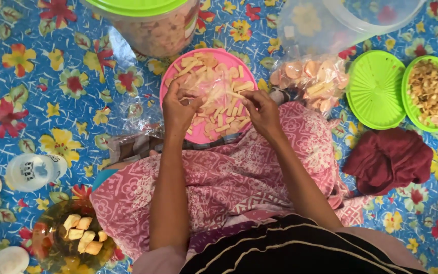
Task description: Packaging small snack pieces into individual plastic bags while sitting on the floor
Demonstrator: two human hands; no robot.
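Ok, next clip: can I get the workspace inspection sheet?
Surface: floral mat on the floor.
Job's things: pink plate of crackers; clear bag lying over it.
Clutter: filled cracker bag, lidded jar, green lid, green bowl of snacks, maroon cloth, glass dish, plastic cup.
Grippers: left hand and right hand both pinching at the bag.
Cables: nothing seen.
Surroundings: empty clear tub.
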